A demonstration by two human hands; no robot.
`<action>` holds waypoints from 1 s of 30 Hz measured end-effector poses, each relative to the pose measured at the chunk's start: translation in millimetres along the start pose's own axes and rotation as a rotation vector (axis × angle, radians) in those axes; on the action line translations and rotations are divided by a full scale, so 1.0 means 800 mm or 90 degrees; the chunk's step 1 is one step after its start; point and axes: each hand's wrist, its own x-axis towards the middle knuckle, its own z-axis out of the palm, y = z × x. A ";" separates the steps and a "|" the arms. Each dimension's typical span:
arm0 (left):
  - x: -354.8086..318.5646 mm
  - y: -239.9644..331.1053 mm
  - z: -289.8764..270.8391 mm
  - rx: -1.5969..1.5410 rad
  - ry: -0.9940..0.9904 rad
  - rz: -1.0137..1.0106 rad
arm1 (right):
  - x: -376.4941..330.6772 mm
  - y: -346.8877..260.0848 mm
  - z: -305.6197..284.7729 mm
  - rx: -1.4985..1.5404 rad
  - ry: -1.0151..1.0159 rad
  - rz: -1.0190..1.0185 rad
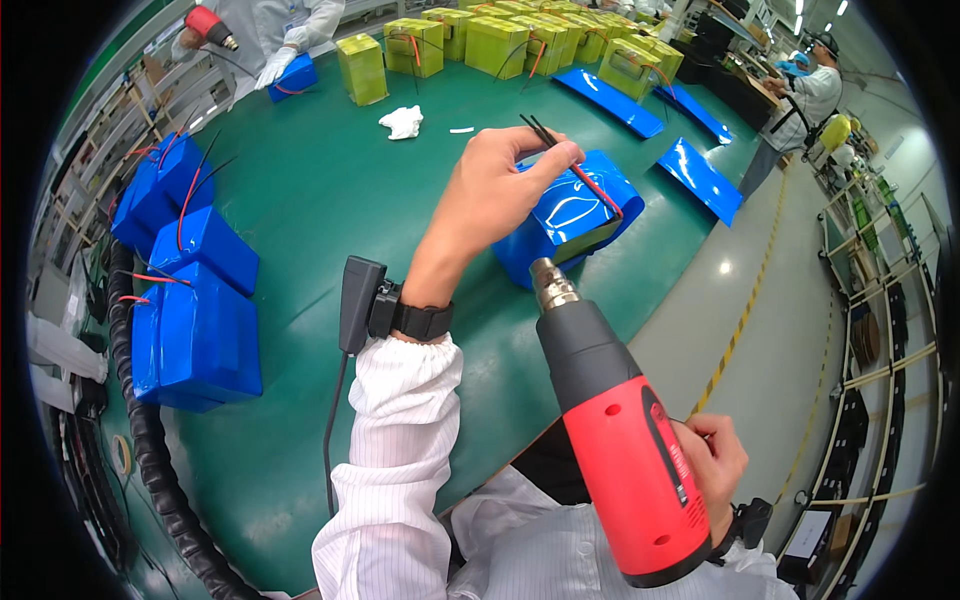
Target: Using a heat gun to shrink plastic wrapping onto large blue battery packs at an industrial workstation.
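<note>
In the head view, my left hand (490, 190) reaches over the green tabletop (330, 170) with the fingers pinched on the red and black wires (598, 190) of a blue-wrapped battery pack (585, 185); the pack sits just beyond my wrist, a yellow-green strip of its near end showing past the film. My right hand (718, 465) looks closed round the handle of the red heat gun (625, 450), though the gun's body hides most of that grip; the metal nozzle (553, 284) points at the pack's near lower edge (touching or just short of it, I cannot tell).

To shrink this film well, I judge, I should leave a little air between nozzle and film, and sweep rather than dwell, since one hot spot could pucker or split it; the wires are best drawn up, out of the blast, and my fingers kept behind the stream; turning the pack a little at a time should draw the edges in evenly.

To the left stand finished-looking blue packs (200, 330); at the far side are yellow-green packs (495, 45), with flat blue sleeves (610, 102) nearer; a co-worker's gloved hand (275, 65) touches another blue pack (293, 78).
</note>
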 end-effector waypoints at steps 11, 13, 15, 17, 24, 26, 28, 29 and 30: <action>-0.003 0.015 -0.005 -0.024 0.022 0.033 | 0.043 0.025 -0.091 0.227 -0.027 0.312; -0.002 0.012 -0.007 0.006 0.033 0.037 | 0.045 0.031 -0.100 0.182 -0.013 0.261; 0.000 0.007 -0.007 -0.003 0.038 0.026 | 0.050 0.035 -0.107 0.089 -0.022 0.183; -0.002 0.009 -0.010 -0.006 0.046 0.013 | 0.058 0.039 -0.114 -0.003 -0.040 0.103; -0.001 0.010 -0.011 -0.041 0.029 -0.001 | 0.120 -0.008 -0.133 -0.140 -0.051 0.079; 0.000 0.010 -0.009 -0.048 0.025 -0.006 | 0.118 -0.009 -0.139 -0.176 -0.086 0.076; 0.000 0.008 -0.012 -0.041 0.024 0.009 | 0.115 -0.008 -0.143 -0.206 -0.123 0.068; -0.001 0.007 -0.015 -0.038 0.030 0.006 | 0.113 -0.006 -0.144 -0.202 -0.120 0.037; -0.002 0.006 -0.018 -0.029 0.031 -0.003 | 0.112 -0.007 -0.143 -0.198 -0.116 0.006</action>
